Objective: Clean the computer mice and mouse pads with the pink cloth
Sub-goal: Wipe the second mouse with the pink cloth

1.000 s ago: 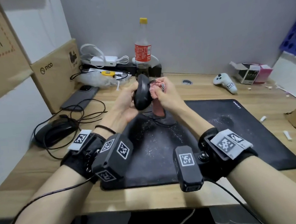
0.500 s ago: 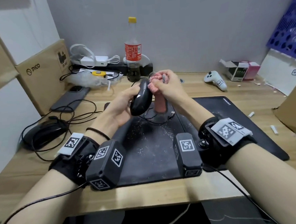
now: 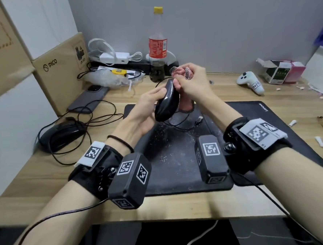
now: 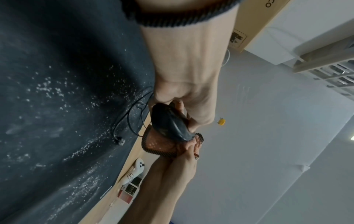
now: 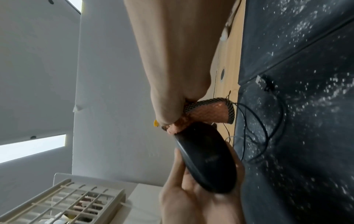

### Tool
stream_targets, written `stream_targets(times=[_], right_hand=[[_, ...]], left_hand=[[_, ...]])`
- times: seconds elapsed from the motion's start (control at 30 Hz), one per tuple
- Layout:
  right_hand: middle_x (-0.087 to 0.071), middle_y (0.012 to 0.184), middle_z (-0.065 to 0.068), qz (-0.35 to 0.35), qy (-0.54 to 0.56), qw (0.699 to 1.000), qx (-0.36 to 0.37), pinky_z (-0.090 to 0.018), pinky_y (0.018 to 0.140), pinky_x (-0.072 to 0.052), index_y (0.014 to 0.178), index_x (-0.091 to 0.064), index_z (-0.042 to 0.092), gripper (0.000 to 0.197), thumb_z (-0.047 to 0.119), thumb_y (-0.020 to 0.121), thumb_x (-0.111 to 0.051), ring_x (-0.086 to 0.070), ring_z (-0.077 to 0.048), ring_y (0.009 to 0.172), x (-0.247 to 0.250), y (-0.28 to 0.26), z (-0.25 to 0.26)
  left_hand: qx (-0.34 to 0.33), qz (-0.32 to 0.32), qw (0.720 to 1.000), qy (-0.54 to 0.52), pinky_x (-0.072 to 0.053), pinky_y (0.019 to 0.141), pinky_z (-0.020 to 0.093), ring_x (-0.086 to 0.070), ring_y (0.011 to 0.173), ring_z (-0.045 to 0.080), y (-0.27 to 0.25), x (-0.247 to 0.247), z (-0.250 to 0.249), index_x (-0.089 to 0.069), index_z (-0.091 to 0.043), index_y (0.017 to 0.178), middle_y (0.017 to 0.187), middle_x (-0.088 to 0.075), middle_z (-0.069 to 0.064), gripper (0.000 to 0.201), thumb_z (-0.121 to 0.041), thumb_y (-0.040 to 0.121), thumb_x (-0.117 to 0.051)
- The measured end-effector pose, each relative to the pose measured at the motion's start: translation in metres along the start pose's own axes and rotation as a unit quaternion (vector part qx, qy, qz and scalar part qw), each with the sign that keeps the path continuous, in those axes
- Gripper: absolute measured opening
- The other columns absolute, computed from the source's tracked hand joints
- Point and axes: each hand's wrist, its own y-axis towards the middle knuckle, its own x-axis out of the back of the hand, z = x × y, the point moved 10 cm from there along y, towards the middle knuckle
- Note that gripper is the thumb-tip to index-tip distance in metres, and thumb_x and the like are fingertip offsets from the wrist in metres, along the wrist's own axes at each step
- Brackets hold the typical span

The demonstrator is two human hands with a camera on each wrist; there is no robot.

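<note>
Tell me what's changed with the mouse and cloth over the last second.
The left hand has tilted the black mouse from upright to leaning, top toward the right hand, which keeps the pink cloth against its top end. Neither grip was released. The second mouse stays on the desk.

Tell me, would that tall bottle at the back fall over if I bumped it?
Probably, yes. The bottle is tall and narrow, and only its bottom part looks filled with dark drink, so it seems light. The low liquid may steady it a little, but a bump near the cap would likely tip it.

Black mouse [image 3: 166, 103] and pink cloth [image 3: 184, 74] in raised hands
</note>
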Motion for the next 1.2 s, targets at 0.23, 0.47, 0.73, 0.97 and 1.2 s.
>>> stream_targets(times=[0.23, 0.47, 0.73, 0.97, 1.2], right_hand=[[-0.064, 0.073, 0.005, 0.091, 0.015, 0.996, -0.004, -0.031, 0.069, -0.049, 0.077, -0.062, 0.025, 0.018, 0.008, 0.084, -0.066, -0.060, -0.014, 0.070, -0.035, -0.015, -0.005], [-0.064, 0.071, 0.003, 0.063, 0.050, 0.997, -0.001, -0.024, 0.066, -0.052, 0.086, -0.063, 0.017, 0.010, 0.007, 0.087, -0.064, -0.060, -0.004, 0.062, -0.040, -0.018, 0.003], [-0.068, 0.073, 0.002, 0.012, 0.056, 0.998, -0.001, -0.033, 0.068, -0.055, 0.080, -0.063, 0.024, 0.009, 0.017, 0.081, -0.068, -0.064, -0.013, 0.067, -0.025, -0.004, 0.011], [-0.067, 0.079, 0.001, 0.069, 0.062, 0.996, 0.008, -0.027, 0.074, -0.053, 0.082, -0.065, 0.022, 0.012, 0.014, 0.078, -0.072, -0.064, -0.013, 0.074, -0.038, -0.022, 0.012], [-0.064, 0.073, -0.002, 0.044, 0.064, 0.995, 0.061, -0.036, 0.068, -0.055, 0.078, -0.059, 0.027, 0.014, 0.017, 0.081, -0.069, -0.063, -0.015, 0.067, -0.037, -0.031, 0.015]], left_hand=[[-0.002, -0.023, 0.999, -0.039, -0.053, 0.074, 0.022, -0.063, 0.073, 0.011, 0.000, 0.013, -0.002, -0.070, -0.014, 0.090, 0.081, -0.069, 0.001, 0.025, -0.014, 0.097, -0.045], [-0.032, -0.053, 0.996, -0.059, -0.054, 0.053, 0.018, -0.063, 0.055, 0.007, -0.001, 0.018, -0.014, -0.061, -0.010, 0.090, 0.065, -0.067, 0.000, 0.023, -0.014, 0.100, -0.041], [-0.030, -0.020, 0.999, -0.014, -0.052, 0.084, 0.027, -0.064, 0.088, 0.013, -0.002, 0.013, -0.020, -0.063, -0.015, 0.113, 0.105, -0.066, 0.005, 0.025, -0.013, 0.098, -0.043], [0.011, -0.080, 0.994, -0.073, -0.051, 0.060, 0.022, -0.058, 0.060, 0.009, -0.003, 0.013, -0.016, -0.061, -0.012, 0.083, 0.067, -0.064, 0.000, 0.024, -0.016, 0.097, -0.043], [0.055, -0.126, 0.983, -0.124, -0.049, 0.050, 0.020, -0.058, 0.047, 0.012, 0.001, 0.009, -0.015, -0.053, -0.010, 0.075, 0.059, -0.061, 0.002, 0.034, -0.020, 0.101, -0.033]])
